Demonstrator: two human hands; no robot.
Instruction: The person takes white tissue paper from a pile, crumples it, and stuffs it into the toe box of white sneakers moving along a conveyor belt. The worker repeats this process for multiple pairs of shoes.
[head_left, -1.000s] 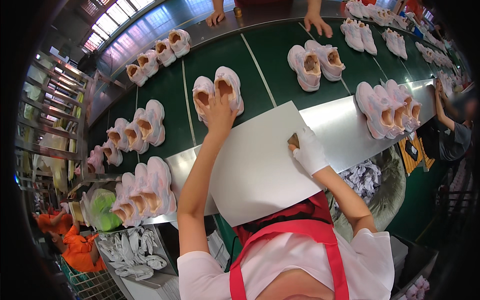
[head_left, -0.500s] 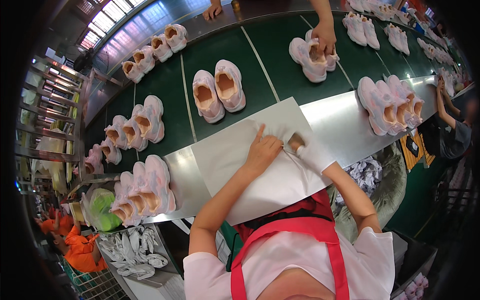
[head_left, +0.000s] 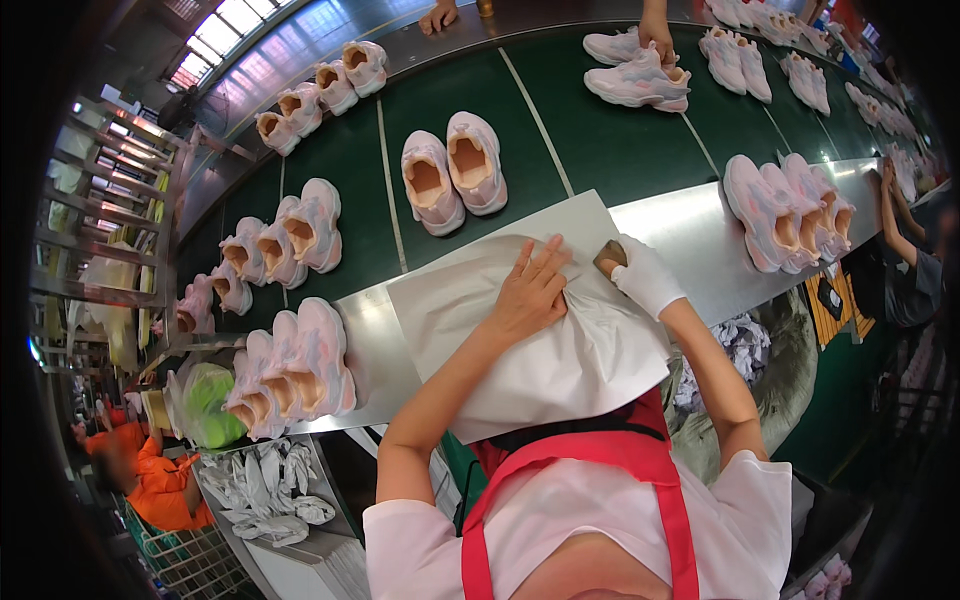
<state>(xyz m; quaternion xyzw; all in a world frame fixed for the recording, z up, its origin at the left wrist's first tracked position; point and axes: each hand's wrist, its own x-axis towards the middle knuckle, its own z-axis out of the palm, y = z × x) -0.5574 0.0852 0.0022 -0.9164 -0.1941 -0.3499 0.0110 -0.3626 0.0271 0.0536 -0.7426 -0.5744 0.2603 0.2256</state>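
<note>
Paper [head_left: 530, 385] lies creased at the centre of the frame, just below a pair of shoes [head_left: 488, 198]. The left hand [head_left: 530, 295] rests on it, fingers spread; whether the right hand's [head_left: 648, 277] fingers grip it, I cannot tell. Crumpling seems in hand; the next move calls for drawing corners inward.

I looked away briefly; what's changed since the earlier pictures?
The left hand moved from the middle shoe pair, right and back, onto the white sheet, now creased. A co-worker's hand took hold of the far pair, whose toes now point left. The right hand stays at the sheet, ledge shoes unmoved.
</note>
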